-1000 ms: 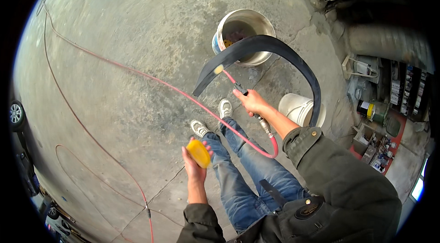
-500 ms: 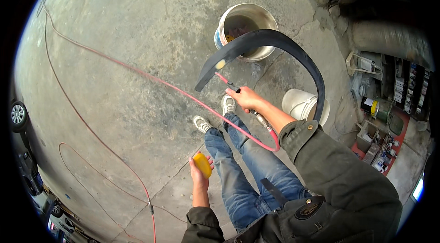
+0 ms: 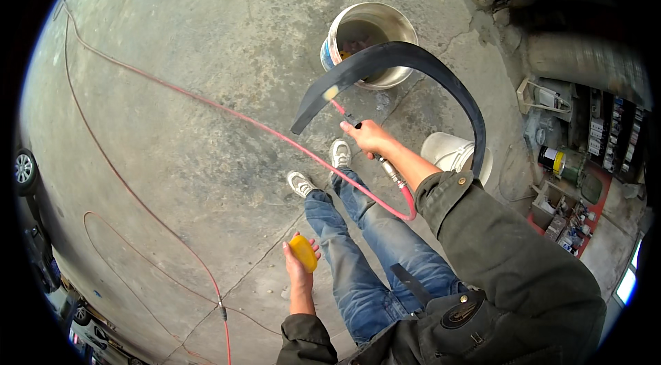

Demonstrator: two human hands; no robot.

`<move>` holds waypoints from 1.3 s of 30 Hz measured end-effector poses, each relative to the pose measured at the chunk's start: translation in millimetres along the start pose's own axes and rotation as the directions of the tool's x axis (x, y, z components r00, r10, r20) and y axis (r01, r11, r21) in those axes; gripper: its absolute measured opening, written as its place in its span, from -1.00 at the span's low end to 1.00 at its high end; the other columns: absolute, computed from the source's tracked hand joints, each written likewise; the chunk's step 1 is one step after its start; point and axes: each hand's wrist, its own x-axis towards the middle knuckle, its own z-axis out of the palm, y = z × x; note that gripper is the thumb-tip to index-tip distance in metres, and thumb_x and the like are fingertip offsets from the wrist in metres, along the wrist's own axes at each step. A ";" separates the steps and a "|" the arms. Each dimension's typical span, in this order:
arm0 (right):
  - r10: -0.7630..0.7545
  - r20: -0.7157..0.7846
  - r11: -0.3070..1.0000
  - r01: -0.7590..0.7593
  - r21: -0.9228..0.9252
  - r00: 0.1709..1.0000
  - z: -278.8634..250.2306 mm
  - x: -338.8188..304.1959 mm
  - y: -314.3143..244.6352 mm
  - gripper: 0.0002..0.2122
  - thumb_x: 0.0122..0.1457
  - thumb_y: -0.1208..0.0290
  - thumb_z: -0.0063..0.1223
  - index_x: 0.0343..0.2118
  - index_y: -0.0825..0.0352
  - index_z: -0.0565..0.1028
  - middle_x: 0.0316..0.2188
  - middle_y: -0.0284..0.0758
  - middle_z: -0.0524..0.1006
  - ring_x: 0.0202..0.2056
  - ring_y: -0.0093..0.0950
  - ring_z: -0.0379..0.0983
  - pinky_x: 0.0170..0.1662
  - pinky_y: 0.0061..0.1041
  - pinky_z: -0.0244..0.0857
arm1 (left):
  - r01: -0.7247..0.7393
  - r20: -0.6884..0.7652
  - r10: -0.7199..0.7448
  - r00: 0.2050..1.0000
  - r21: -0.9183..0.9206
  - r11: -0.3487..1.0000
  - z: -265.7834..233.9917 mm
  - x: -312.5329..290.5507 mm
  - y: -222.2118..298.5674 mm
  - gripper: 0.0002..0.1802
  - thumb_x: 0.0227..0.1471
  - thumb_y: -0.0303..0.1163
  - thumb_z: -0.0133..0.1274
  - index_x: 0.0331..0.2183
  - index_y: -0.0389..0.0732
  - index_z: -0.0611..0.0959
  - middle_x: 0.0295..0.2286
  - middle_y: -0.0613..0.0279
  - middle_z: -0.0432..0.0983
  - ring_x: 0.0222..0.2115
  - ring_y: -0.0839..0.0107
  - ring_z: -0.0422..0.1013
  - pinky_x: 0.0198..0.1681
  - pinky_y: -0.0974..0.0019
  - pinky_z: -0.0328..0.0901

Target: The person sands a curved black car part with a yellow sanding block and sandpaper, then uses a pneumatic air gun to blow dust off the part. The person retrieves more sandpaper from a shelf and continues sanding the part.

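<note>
In my right hand (image 3: pixel 372 141) is an air blow gun (image 3: pixel 354 123) with a red tip, its tail joined by a metal coupling to a red hose (image 3: pixel 406 208). The tip points at a pale patch near the free end of a black, curved wheel-arch trim (image 3: pixel 413 55). It is not clear whether the tip touches it. This trim passes in front of the large bucket and bends down beside a white bucket; what supports it is partly hidden by my sleeve. Lower down, my left hand (image 3: pixel 297 265) is closed round a yellow sanding block (image 3: pixel 303 253).
A large bucket (image 3: pixel 332 31) with murky water stands ahead, a white bucket (image 3: pixel 441 152) to the right. The red hose (image 3: pixel 206 100) runs across the concrete floor. At far right are a red-edged bench (image 3: pixel 595 217) with supplies and a tin (image 3: pixel 551 158). Cars line the left edge.
My right hand and the blow gun have shifted slightly up, bringing the tip up to the pale patch on the trim. My left hand still holds the yellow block.
</note>
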 end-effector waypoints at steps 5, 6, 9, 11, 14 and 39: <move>-0.013 0.062 1.000 0.013 -0.002 0.998 26.7 -4.3 -0.9 -0.35 0.16 -0.17 -0.10 -0.64 0.52 0.39 -0.79 -0.18 0.37 -0.78 -0.35 0.37 -0.63 -0.31 0.27 | -0.001 0.026 0.001 1.000 -0.019 1.000 2.1 1.6 -2.2 -0.25 0.15 0.27 -0.36 0.12 -0.10 0.31 -0.23 0.02 0.45 -0.33 0.25 0.44 -0.32 0.25 0.38; -0.012 0.069 1.000 0.012 -0.005 0.998 31.8 -1.4 2.1 -0.35 0.16 -0.17 -0.10 -0.65 0.51 0.38 -0.79 -0.19 0.37 -0.78 -0.35 0.37 -0.63 -0.31 0.27 | -0.005 0.035 0.006 0.999 -0.020 1.000 2.7 1.2 -1.9 -0.23 0.14 0.28 -0.35 0.13 -0.12 0.30 -0.24 0.03 0.46 -0.33 0.26 0.44 -0.32 0.26 0.38; -0.005 0.105 1.000 0.006 -0.006 0.994 40.0 1.5 6.1 -0.38 0.17 -0.17 -0.11 -0.62 0.47 0.38 -0.82 -0.25 0.33 -0.79 -0.40 0.36 -0.67 -0.36 0.24 | -0.013 0.047 0.014 0.999 -0.021 1.000 4.2 -0.3 -1.2 -0.19 0.13 0.29 -0.31 0.14 -0.16 0.28 -0.24 0.04 0.46 -0.33 0.28 0.44 -0.32 0.28 0.38; -0.005 0.128 1.000 0.008 -0.025 0.992 43.1 1.0 6.2 -0.39 0.17 -0.18 -0.11 -0.61 0.45 0.38 -0.83 -0.28 0.32 -0.80 -0.44 0.35 -0.70 -0.39 0.23 | -0.010 0.046 0.011 0.999 -0.014 1.000 4.6 -1.0 -0.2 -0.19 0.13 0.29 -0.32 0.14 -0.16 0.28 -0.24 0.04 0.46 -0.33 0.29 0.44 -0.32 0.27 0.38; -0.022 0.158 0.998 0.030 -0.049 0.987 48.2 -0.1 5.6 -0.36 0.16 -0.19 -0.12 -0.67 0.44 0.36 -0.83 -0.24 0.33 -0.79 -0.40 0.37 -0.67 -0.36 0.25 | -0.007 0.044 0.008 0.999 -0.004 1.000 3.9 -1.2 -0.5 -0.19 0.13 0.29 -0.32 0.14 -0.16 0.28 -0.24 0.05 0.46 -0.33 0.29 0.45 -0.31 0.27 0.38; 0.035 -0.050 0.989 -0.027 0.145 0.998 -29.0 30.0 -5.9 -0.38 0.11 -0.24 -0.06 -0.69 0.35 0.29 -0.77 -0.32 0.31 -0.81 -0.49 0.28 -0.76 -0.44 0.18 | 0.012 0.024 -0.013 1.000 0.014 1.000 12.1 1.6 0.0 -0.22 0.11 0.32 -0.32 0.11 -0.09 0.32 -0.23 0.05 0.46 -0.32 0.27 0.45 -0.31 0.26 0.37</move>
